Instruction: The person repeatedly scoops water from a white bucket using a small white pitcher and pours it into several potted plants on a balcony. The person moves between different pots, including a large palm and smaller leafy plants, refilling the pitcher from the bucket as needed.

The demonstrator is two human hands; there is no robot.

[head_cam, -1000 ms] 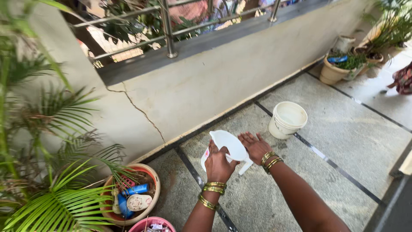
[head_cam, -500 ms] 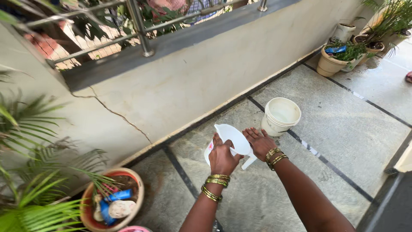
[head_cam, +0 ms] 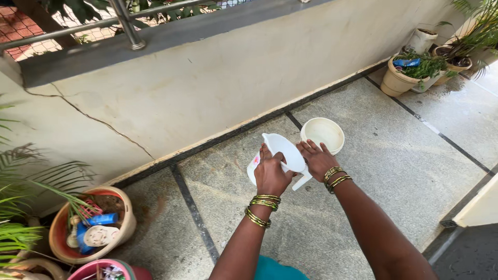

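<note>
Left hand (head_cam: 272,176): we've got it wrapped around the body of a white plastic jug (head_cam: 280,158), fingers curled tight over the near side, jug tipped so its mouth faces away from us.
Right hand (head_cam: 317,161): flat and spread, palm down, fingers fanned out just beside the jug's rim – it touches or nearly touches the jug, we can't tell which, and it isn't closed on anything.
Where the jug is: up in the air over the stone floor (head_cam: 363,155), its handle sticking out lower right, between our two hands.
Bucket (head_cam: 322,135): white, standing upright on the floor just past our right fingertips, near the low wall (head_cam: 207,93).
Step in hand: looks to us like the jug is being held tilted with the free hand by its mouth – a rinse-or-pour sort of moment, as far as we can judge.
Next move calls for: keeping the left grip firm while tilting, since the jug hangs on one hand only.
Around us: a clay pot (head_cam: 91,228) with blue bottles at lower left, potted plants (head_cam: 415,72) far right.
</note>
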